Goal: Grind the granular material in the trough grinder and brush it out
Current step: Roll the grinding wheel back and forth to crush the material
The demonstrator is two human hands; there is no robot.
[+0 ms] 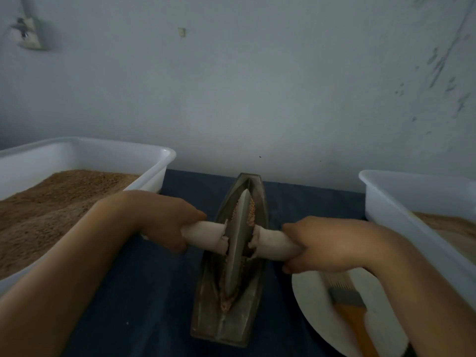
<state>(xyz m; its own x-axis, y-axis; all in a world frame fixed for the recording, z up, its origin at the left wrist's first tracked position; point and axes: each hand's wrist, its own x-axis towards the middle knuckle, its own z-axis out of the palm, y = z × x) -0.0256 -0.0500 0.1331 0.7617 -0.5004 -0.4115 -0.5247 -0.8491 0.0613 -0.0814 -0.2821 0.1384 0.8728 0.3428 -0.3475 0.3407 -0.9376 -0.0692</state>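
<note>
Plainly, with left hand (164,222) and right hand (327,247) each gripping 1 end of the wrapped axle (273,244), the grinding wheel (238,243) in the trough grinder (260,269) could, if tilted, spill granular material (251,212) toward 3 o'clock.

Brush (353,313) handle under right forearm.

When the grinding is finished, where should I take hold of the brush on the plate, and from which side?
Grip the brush by its orange handle, coming from above on the near side. It lies flat on the white plate with bristles pointing away, and the right hand is closest once it leaves the roller handle.
</note>
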